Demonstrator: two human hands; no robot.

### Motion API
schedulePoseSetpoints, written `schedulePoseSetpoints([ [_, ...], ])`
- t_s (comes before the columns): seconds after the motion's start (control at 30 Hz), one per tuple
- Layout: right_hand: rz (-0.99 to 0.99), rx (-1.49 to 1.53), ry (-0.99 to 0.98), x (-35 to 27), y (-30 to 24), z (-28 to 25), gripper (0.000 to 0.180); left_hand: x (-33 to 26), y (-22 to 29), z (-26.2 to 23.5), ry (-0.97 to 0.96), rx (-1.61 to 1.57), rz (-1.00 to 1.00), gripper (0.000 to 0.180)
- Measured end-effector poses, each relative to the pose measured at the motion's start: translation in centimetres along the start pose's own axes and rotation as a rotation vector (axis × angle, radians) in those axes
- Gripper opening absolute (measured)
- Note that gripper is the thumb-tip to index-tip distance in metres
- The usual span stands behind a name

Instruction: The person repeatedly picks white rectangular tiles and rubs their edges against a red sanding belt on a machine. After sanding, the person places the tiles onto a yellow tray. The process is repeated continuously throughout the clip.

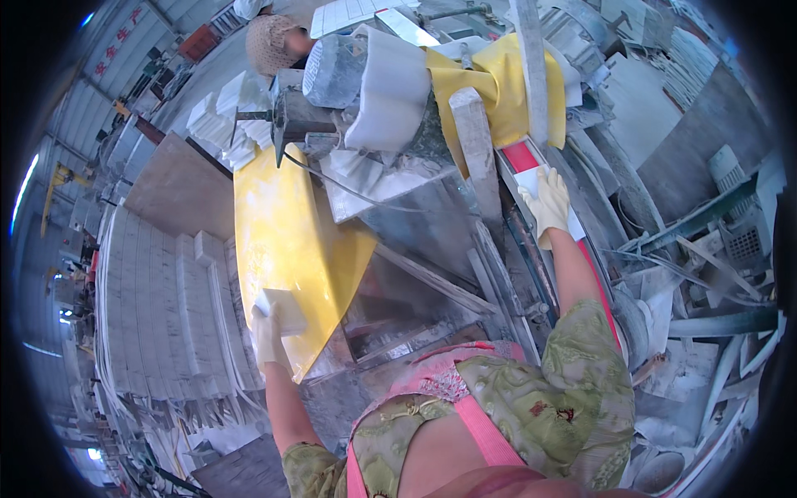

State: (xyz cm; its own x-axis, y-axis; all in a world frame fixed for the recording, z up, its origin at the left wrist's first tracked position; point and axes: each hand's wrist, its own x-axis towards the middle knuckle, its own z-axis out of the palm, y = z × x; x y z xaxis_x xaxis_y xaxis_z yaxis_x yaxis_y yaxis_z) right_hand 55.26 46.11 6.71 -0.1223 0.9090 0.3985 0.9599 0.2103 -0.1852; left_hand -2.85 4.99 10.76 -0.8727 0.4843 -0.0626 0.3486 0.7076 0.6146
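Your gloved left hand (267, 336) grips a white rectangular stone block (282, 310) at 8 o'clock on the yellow splash guard (278, 224), w/ your gloved right hand (548, 203) lying open, empty, at 2 o'clock on the red-and-white rail (525, 166); block not yet at the saw, I'd judge.

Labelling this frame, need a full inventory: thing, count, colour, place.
block: 1, white, in left hand on the yellow sheet's lower end
yellow sheet: 1, yellow, left of centre on the machine
machine: 1, grey, dusty, centre
motor: 1, grey, top centre
stacked slabs: many, white, left
red rail: 1, red, under right hand
other person: 1, patterned head cover, top
left hand: gloved, white, grips the block
right hand: gloved, pale yellow, flat on a white piece on the rail
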Motion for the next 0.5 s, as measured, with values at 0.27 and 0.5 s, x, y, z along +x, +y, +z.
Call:
schedulePoseSetpoints([
  [0.27,0.017,0.029,-0.163,-9.1,3.8,-5.6,0.078,-0.4,2.2,-0.5,-0.013,0.017,0.045,0.071],
  [0.5,-0.081,0.432,-0.336,-15.4,9.8,-15.4,0.065,-7.6,7.8,-2.2,-0.177,-0.39,-0.049,0.058],
])
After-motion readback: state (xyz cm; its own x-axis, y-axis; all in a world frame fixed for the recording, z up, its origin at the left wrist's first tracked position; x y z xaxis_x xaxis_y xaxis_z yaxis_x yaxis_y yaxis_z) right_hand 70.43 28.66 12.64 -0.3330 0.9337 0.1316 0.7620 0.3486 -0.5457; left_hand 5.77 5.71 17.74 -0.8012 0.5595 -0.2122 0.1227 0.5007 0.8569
